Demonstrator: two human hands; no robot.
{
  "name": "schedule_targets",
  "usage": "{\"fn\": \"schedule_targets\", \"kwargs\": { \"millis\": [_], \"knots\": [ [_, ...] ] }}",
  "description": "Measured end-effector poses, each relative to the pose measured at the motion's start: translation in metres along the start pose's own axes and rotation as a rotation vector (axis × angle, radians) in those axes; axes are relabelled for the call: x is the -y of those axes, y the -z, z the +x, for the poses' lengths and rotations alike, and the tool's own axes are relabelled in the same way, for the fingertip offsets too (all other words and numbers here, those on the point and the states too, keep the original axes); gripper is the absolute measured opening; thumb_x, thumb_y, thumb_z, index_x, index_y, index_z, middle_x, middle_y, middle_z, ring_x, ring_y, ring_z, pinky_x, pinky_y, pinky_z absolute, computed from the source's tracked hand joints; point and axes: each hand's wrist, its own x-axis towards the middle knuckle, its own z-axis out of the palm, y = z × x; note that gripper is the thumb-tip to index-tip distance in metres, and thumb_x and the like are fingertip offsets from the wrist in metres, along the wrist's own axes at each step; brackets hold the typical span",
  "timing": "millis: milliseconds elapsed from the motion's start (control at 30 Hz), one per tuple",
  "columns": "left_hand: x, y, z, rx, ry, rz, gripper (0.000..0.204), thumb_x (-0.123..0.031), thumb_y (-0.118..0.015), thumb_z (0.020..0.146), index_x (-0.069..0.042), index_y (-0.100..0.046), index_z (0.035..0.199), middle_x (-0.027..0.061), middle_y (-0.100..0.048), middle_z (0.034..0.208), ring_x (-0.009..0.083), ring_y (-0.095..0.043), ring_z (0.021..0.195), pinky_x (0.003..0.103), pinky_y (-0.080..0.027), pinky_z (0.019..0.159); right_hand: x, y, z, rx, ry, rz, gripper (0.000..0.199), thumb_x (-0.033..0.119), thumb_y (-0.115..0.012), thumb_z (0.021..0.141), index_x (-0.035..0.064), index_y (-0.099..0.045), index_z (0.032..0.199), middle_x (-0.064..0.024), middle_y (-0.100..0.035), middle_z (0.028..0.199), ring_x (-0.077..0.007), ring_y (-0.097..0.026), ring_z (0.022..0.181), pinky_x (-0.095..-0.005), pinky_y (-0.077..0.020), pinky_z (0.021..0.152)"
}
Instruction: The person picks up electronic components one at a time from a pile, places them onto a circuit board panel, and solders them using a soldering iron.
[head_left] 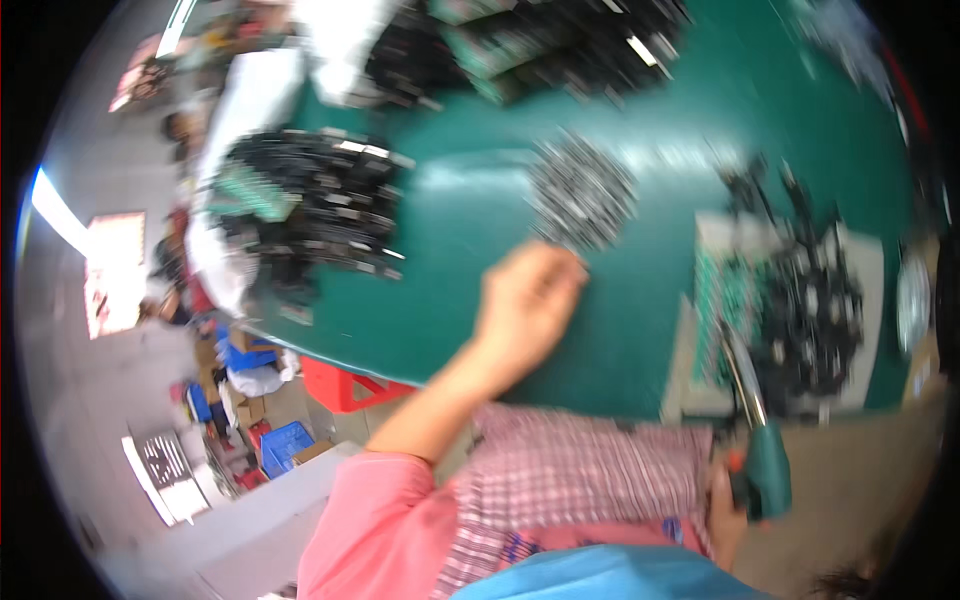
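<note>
My left hand point(530, 300) reaches over the green table, its fingers curled together at the near edge of a pile of small silvery parts point(583, 190). Motion blur hides what is between those fingers, if anything. At the lower right, my right hand point(727, 505) is closed around a soldering gun point(768, 465) with a green body and a long metal barrel. The barrel points up and away, its tip in front of green circuit boards point(712, 315). Black cables with connectors point(812, 320) lie beside these boards, on a pale sheet.
More black cables point(345, 205) lie in a heap at the left, and another heap with green boards point(500, 50) is at the far side. A red stool point(345, 385) stands below the table's left edge. Farther left are a blue crate point(287, 447) and boxes.
</note>
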Motion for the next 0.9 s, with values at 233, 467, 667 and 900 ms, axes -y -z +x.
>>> {"fn": "schedule_targets", "kwargs": {
  "millis": [233, 467, 667, 900],
  "knots": [
    [-0.006, -0.008, 0.001, 0.160, 0.194, -0.332, 0.012, -0.011, -0.061, 0.088, 0.000, -0.062, 0.094, 0.0013, -0.062, 0.077, 0.0068, -0.055, 0.068, 0.023, -0.047, 0.064, 0.025, 0.076, 0.040, -0.315, -0.127, -0.039, 0.033, 0.031, -0.047, 0.097, 0.0177, -0.036, 0.125, -0.0027, -0.048, 0.097, -0.0117, -0.047, 0.080, -0.0351, -0.0448, 0.071],
    [-0.008, -0.009, -0.007, 0.169, 0.231, -0.494, 0.012, -0.010, -0.058, 0.089, 0.000, -0.060, 0.095, 0.0017, -0.062, 0.078, 0.0071, -0.055, 0.068, 0.023, -0.047, 0.064, 0.014, 0.140, 0.119, -0.877, 0.205, -0.045, 0.032, 0.013, -0.054, 0.092, 0.0016, -0.057, 0.122, 0.0021, -0.054, 0.079, -0.0006, -0.042, 0.061, -0.0161, -0.0291, 0.050],
    [-0.005, -0.003, -0.009, 0.140, 0.292, -0.472, 0.010, -0.011, -0.059, 0.086, -0.001, -0.058, 0.089, 0.0010, -0.058, 0.074, 0.0062, -0.052, 0.069, 0.024, -0.045, 0.062, 0.006, 0.156, 0.137, -0.914, 0.217, 0.022, 0.033, 0.014, -0.060, 0.089, 0.0045, -0.060, 0.120, 0.0025, -0.054, 0.075, -0.0004, -0.039, 0.056, -0.0173, -0.0286, 0.047],
    [-0.018, -0.010, -0.003, 0.079, 0.312, -0.395, 0.006, -0.010, -0.059, 0.088, -0.004, -0.060, 0.090, 0.0020, -0.059, 0.074, 0.0080, -0.054, 0.064, 0.021, -0.043, 0.055, 0.026, 0.141, 0.120, -0.888, 0.393, 0.083, 0.028, 0.007, -0.063, 0.084, 0.0001, -0.055, 0.111, -0.0017, -0.059, 0.077, -0.0047, -0.050, 0.059, -0.0188, -0.0380, 0.049]
  ]
}}
